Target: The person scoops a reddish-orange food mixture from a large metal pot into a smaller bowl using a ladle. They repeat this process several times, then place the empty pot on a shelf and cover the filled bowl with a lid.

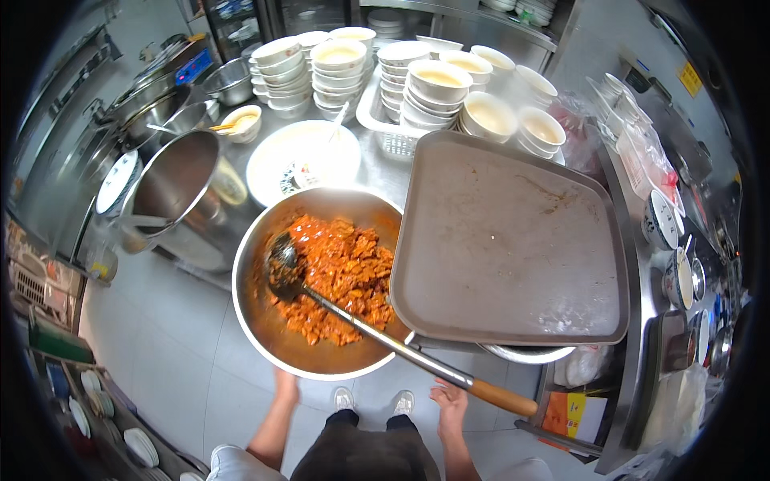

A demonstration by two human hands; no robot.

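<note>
A wide stainless steel bowl [258,337] holds chunky, reddish-orange saucy food [343,264]. In it rests a ladle with a dark scoop, its metal shaft [385,343] crossing the near rim and its wooden handle [504,397] pointing right towards me. My left hand [287,385] is at the bowl's near left underside; the rim hides its fingers, so its grip cannot be told. Just below the ladle's handle is my right hand [448,400], fingers apart, with nothing seen in it. A brown serving tray [511,240] overlaps the bowl's right edge.
Stacked white bowls [340,78], some holding pale liquid, line the back of the steel counter. Left of the steel bowl stand a large white bowl [264,156] and a tall metal pot [180,174]. Under the tray shows another metal rim [535,355]. Shelves with dishes [141,448] flank the lower left.
</note>
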